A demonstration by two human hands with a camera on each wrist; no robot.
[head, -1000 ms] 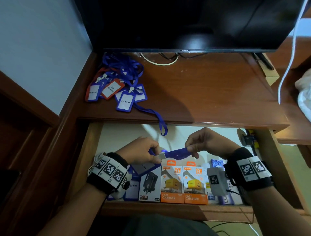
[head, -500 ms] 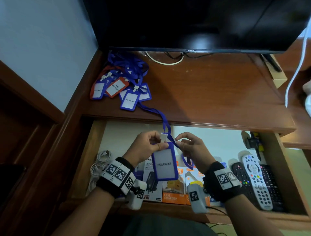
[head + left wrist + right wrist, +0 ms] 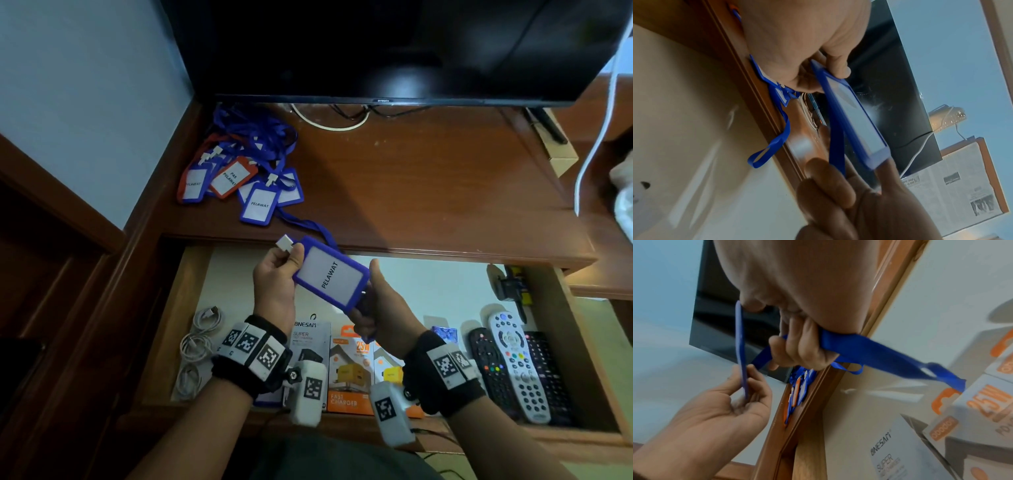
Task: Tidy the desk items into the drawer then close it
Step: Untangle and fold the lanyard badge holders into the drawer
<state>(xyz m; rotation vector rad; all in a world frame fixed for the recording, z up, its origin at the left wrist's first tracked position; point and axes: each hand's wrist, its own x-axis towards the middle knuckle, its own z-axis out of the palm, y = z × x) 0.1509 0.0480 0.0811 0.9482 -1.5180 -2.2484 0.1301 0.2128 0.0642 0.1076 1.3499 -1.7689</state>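
The blue "PELAWAT" badge holder (image 3: 331,275) is held tilted in the air above the open drawer (image 3: 191,301), just in front of the desk's front edge (image 3: 445,248). The left hand (image 3: 275,286) pinches the holder's clip end between thumb and curled fingers, with the white clip (image 3: 285,244) projecting past the thumb. The right hand (image 3: 383,308) supports the opposite end of the holder with the thumb upright against its edge, while the remaining fingers are curled round the blue lanyard strap (image 3: 875,352), gathered in the fist; a loop of strap trails out below the fist toward the charger boxes (image 3: 349,373). Behind the drawer, at the desk's back left corner, lies the pile of remaining badge holders and lanyards (image 3: 239,171), with one strap running from the pile to the desk's front edge. Inside the drawer, white cables (image 3: 198,346) lie along the left wall, the charger boxes stand at the front centre, and remote controls (image 3: 517,366) lie toward the right wall. The pale drawer floor behind the boxes is uncovered (image 3: 438,291).
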